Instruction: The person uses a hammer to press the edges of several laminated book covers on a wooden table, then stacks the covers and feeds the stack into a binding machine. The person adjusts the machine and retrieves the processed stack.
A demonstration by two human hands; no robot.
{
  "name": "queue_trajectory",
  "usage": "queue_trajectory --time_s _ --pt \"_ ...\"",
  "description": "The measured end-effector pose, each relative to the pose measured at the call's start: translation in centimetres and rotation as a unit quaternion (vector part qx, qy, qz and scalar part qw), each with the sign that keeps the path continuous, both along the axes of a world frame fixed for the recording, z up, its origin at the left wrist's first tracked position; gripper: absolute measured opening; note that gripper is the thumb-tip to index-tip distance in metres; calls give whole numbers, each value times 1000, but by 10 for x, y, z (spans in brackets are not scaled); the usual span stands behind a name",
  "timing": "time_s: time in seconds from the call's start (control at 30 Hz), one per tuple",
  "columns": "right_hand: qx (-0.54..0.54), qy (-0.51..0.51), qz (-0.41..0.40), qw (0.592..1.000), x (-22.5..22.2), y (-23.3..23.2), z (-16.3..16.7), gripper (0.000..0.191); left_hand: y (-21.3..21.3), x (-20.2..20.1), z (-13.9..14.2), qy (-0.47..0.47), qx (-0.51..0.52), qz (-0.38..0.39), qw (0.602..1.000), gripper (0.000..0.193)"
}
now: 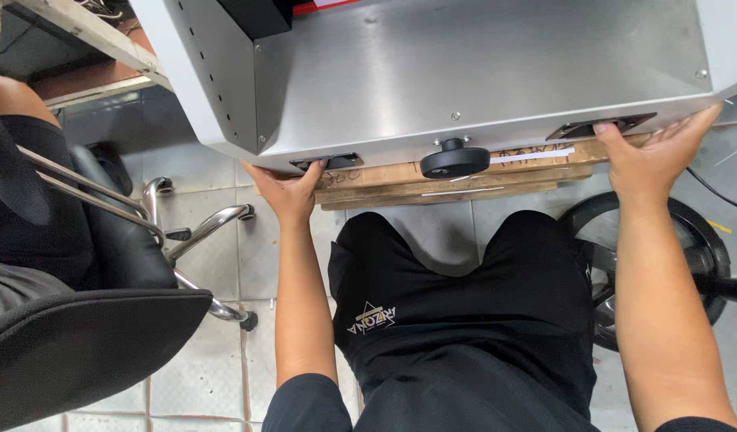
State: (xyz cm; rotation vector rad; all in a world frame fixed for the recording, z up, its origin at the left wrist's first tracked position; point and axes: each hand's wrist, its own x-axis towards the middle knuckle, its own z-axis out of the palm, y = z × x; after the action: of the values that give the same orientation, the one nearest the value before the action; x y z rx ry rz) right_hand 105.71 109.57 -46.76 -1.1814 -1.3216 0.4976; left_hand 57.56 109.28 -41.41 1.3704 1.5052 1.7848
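Gripping the front lower edge of a stainless-steel machine housing [480,72], both hands are placed at its recessed black handles. The left hand [291,192] is curled under the edge with its fingers inside the left handle recess [327,162], clamped on the housing. The right hand [652,156] presses up against the edge beside the right handle recess [600,126], thumb at the slot, fingers spread along the rim. The housing rests on a wooden pallet [440,182], directly above the person's knees. A black round knob [455,158] projects from the edge between the two hands. A black office chair [88,320] with chrome base stands to the left on the tiled floor [216,376].
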Motion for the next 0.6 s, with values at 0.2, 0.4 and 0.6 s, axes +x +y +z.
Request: queue_trajectory --time_s 0.2,0.4,0.6 --pt "8 1 7 1000 -2 1 2 108 0 0 -1 21 -6 18 1000 107" --pt "5 -23 13 1000 0 0 1 108 0 -1 -1 6 0 -1 1000 109" --pt "13 -37 6 999 -2 1 1 106 1 -1 -1 16 -10 9 1000 111"
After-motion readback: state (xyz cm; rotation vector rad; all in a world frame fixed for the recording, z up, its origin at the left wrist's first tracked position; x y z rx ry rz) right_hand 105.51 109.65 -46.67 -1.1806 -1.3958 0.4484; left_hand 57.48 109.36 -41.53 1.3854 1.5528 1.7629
